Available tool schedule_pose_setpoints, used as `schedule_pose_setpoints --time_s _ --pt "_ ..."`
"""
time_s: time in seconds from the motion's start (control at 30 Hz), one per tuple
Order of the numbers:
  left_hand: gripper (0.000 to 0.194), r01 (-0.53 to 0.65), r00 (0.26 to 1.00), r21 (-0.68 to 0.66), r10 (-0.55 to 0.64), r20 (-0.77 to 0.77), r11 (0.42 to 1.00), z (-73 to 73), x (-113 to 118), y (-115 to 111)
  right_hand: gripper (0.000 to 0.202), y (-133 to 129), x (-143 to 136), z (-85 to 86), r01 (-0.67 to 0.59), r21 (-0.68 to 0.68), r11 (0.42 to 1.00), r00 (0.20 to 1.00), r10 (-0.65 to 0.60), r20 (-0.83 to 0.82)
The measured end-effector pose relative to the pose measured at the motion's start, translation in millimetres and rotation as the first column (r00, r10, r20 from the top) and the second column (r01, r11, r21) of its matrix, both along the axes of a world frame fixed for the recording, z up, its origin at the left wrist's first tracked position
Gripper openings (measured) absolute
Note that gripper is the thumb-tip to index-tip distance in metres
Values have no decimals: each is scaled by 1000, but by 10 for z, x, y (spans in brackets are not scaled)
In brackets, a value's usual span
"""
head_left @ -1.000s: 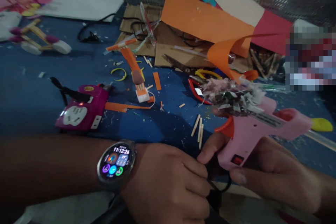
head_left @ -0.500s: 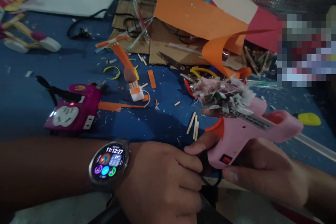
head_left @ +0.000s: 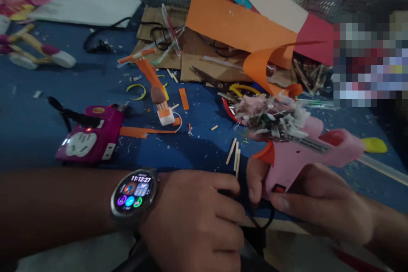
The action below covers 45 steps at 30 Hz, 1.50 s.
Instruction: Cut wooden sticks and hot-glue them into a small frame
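My right hand is wrapped around the handle of a pink glue gun, its thumb near the red switch. Scraps of paper and fluff cover the nozzle, which points left. A clear glue stick sticks out of the back. Left of the handle, my left hand is closed, knuckles up, at the table's front edge; whatever its curled fingers may hold is hidden. Three short wooden sticks lie just beyond it. Farther off stands a small orange craft figure with a white base.
A purple power strip with a black plug sits at the left. Orange card, cardboard and scissors lie at the back. A stick-built piece and a white board are at the far left.
My right hand's forefinger has drawn back from my left hand and curled down by the glue gun's handle. The handle has swung slightly right. The view has shifted a little.
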<state>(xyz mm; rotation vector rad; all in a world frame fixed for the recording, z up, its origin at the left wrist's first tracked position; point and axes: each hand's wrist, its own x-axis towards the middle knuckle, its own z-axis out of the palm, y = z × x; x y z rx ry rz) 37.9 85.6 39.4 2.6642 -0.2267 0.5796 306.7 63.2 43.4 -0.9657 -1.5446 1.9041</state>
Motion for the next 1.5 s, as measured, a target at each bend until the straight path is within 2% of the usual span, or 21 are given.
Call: schedule_pose_setpoints --time_s 0.07,0.13,0.2,0.27,0.33,0.4,0.47,0.53,0.63,0.77,0.87,1.03,1.13,1.3,1.4,1.5 --pt "27 -98 995 -3 98 11 995 11 -21 17 12 25 20 3 31 -34 999 999 -31 8" --pt "27 -256 967 -32 256 -3 966 9 -57 50 11 40 57 -8 88 -17 996 996 -87 17" --pt "22 -449 893 -109 446 -55 887 -6 -99 104 13 42 102 -34 164 14 986 986 -164 16" --pt "19 -612 791 -173 599 -127 772 -30 -137 167 21 41 140 -62 247 -5 969 969 -247 -8" --pt "19 -695 719 -174 673 -174 697 -59 -166 212 29 53 160 -78 324 -59 944 944 -327 -46" --pt "19 -705 708 -150 680 -190 693 -86 -180 227 33 85 164 -78 367 -103 925 926 -373 -52" --pt "17 -675 735 -135 646 -206 726 -108 -176 218 34 127 161 -71 371 -108 922 925 -377 -42" --pt "12 -637 764 -125 601 -235 761 -123 -154 204 31 162 162 -70 324 -95 941 945 -328 -23" --pt "23 -611 775 -103 565 -283 785 -134 -110 206 28 178 177 -88 281 -110 953 959 -284 -15" --pt "19 -627 764 -70 594 -252 776 -128 -103 239 37 162 208 -128 280 -139 950 958 -286 -27" --pt "13 -637 761 -64 614 -210 768 -112 -117 252 34 161 213 -151 282 -155 947 957 -288 -18" --pt "18 -639 756 -67 609 -240 766 -106 -52 222 37 189 137 -138 348 -215 913 931 -364 -38" --pt "14 -635 758 -62 607 -237 770 -114 3 200 33 204 89 -113 358 -246 901 922 -383 -59" --pt "7 -662 737 -51 638 -222 748 -95 -17 197 27 207 97 -108 378 -209 902 913 -401 -78" --pt "12 -666 733 -19 649 -204 746 -82 -64 195 25 211 107 -113 396 -178 901 909 -412 -65" --pt "22 -639 753 1 626 -203 769 -93 -95 184 35 215 99 -108 441 -149 885 892 -450 -29"
